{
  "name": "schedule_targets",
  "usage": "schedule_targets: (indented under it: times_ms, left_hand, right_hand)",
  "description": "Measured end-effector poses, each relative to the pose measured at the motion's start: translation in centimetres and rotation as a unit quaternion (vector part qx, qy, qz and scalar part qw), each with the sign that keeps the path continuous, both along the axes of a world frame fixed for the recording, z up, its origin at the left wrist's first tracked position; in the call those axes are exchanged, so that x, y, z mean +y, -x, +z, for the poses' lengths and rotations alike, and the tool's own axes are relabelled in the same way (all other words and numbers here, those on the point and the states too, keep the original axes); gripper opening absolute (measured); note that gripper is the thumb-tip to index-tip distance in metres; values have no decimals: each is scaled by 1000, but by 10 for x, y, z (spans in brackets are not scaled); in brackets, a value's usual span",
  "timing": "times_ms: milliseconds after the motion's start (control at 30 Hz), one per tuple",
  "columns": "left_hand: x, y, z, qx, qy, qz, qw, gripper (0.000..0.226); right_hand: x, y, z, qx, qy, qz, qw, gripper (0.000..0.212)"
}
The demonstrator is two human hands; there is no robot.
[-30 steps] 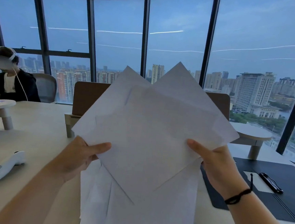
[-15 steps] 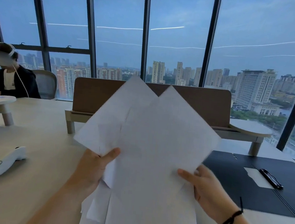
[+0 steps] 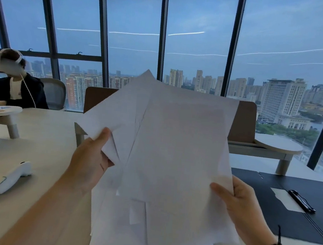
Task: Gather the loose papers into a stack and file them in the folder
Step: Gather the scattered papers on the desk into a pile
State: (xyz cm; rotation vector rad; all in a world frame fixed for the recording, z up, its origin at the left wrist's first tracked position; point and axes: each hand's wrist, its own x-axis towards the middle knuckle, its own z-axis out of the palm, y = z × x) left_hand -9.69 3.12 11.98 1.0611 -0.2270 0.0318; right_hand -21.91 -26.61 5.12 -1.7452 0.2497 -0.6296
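Sheets of white paper [image 3: 177,153] stand fanned and skewed above the desk [image 3: 43,151], pinched between left hand [image 3: 90,161] and right hand [image 3: 241,203], each closed on an opposite edge, probably for squaring; the black folder [image 3: 285,215] lies open at the right.

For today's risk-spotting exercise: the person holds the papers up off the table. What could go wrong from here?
The papers are fanned at angles, pinched only by the left hand and right hand; a sheet might slip out. Squaring them could crease corners. The open black folder lies far right, so carrying them over may scatter them.
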Motion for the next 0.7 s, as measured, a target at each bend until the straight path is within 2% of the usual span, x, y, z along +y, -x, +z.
schedule_targets:
  times_ms: [67, 100, 200, 267, 333, 400, 567, 700]
  left_hand:
    - [-10, 2, 2, 3, -28, -16, 999, 21]
    - [-18, 6, 2, -6, -51, -20, 998, 21]
    - [-41, 13, -2, -22, -113, 11, 993, 41]
    - [-50, 19, -3, -27, -106, 32, 993, 51]
    - [-54, 23, -6, -50, -115, 1, 992, 59]
    - [-52, 31, -10, -105, -155, -51, 981, 62]
    - [-42, 34, -24, -266, -243, -94, 928, 102]
    - [-34, 33, -32, -219, -228, -144, 938, 119]
  right_hand:
    - [4, -2, 0, 2, -2, 1, 1000, 14]
    - [7, -4, 1, 4, -3, 1, 1000, 13]
    - [19, -11, 1, -4, -9, -14, 1000, 14]
    - [22, -14, 1, -15, -24, -31, 999, 13]
    - [23, -14, 1, -25, -42, -37, 998, 11]
    - [24, -13, 0, -28, -55, -42, 997, 11]
    - [28, -13, -10, -12, -84, -62, 995, 9]
    - [25, -12, -15, -18, -108, -80, 991, 12]
